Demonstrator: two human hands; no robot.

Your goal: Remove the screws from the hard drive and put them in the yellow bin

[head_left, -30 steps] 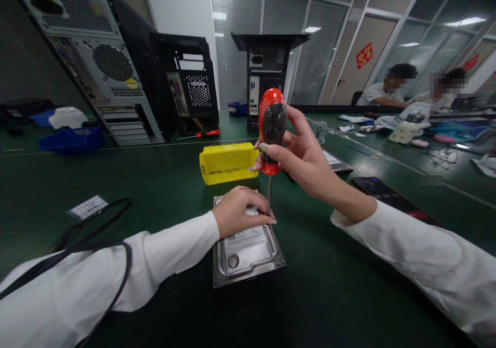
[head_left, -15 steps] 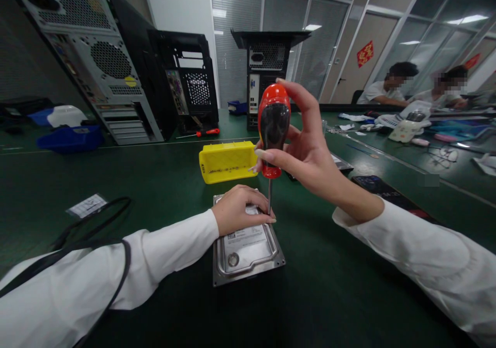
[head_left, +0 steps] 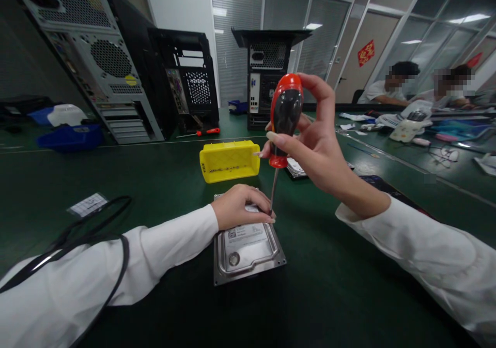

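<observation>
A silver hard drive (head_left: 250, 252) with a white label lies flat on the green table in front of me. My left hand (head_left: 242, 207) rests over its far part, gripping it, with thumb and fingertips close around the screwdriver tip. My right hand (head_left: 315, 138) grips a red and black screwdriver (head_left: 287, 112) by its handle. The shaft slants down to the drive's right side beside my left fingertips; the very tip is hidden there. Just beyond the drive stands a yellow bin (head_left: 230, 162) with several small dark screws in it.
Computer cases (head_left: 112, 63) stand at the back left, and another tower (head_left: 267, 79) at the back middle. A second screwdriver (head_left: 208, 131) lies before them. Behind my right hand is another hard drive (head_left: 296, 168). A black cable (head_left: 96, 229) crosses my left sleeve. Two people sit far right.
The screwdriver's handle has tilted right and slightly up with my right hand, while its tip stays by my left fingertips. My left hand and the hard drive have hardly moved.
</observation>
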